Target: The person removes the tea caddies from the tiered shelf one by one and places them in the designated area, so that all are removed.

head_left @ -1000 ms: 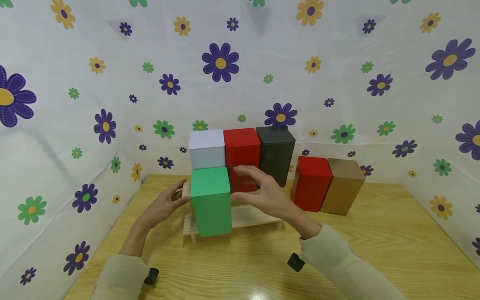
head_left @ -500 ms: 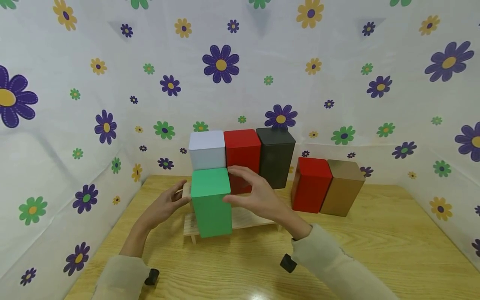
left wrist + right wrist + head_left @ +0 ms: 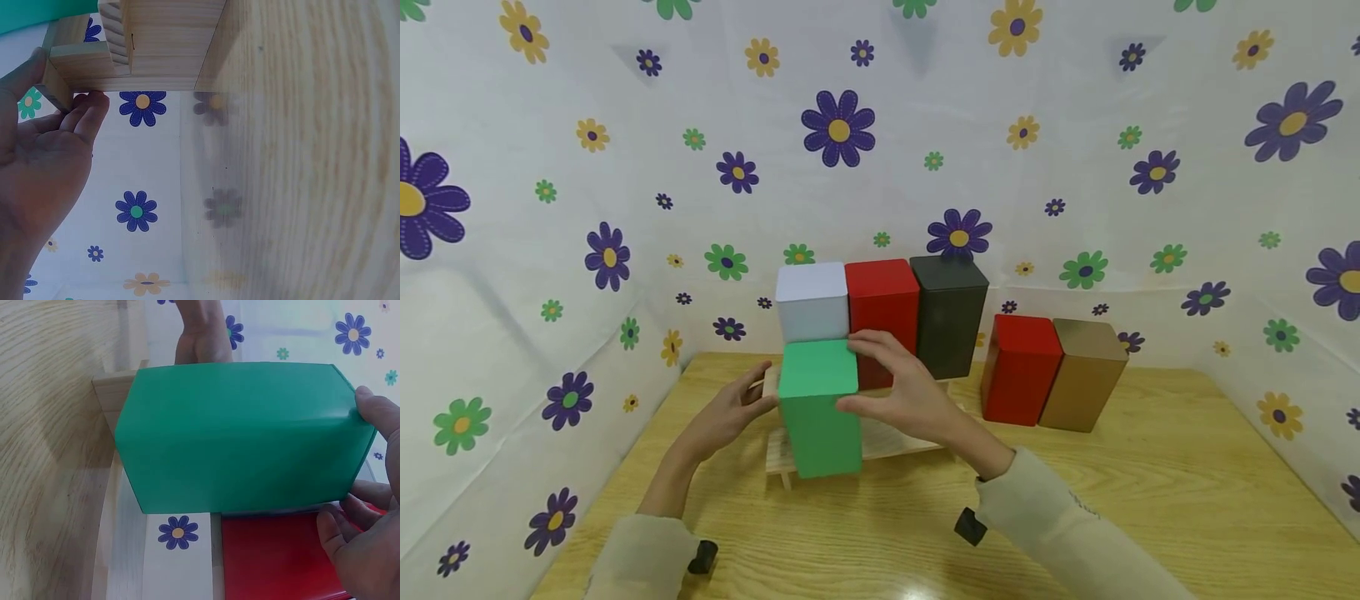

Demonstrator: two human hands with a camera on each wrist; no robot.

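Green box [image 3: 820, 425] stands upright, long axis vert., at the L end of the wooden rack's [image 3: 891, 440] front step; can't tell if fully seated. Your R hand [image 3: 906, 396] pinches its top from the R. Your L hand [image 3: 724, 415] grips the rack's L end, near the box, not on it. White box [image 3: 812, 308] right behind.

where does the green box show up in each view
Head: green box, left of and below centre.
Left wrist: only a piece, top left corner.
Right wrist: large, across the middle.
Shared landmark: left hand, at left in head and left wrist, top in right wrist.
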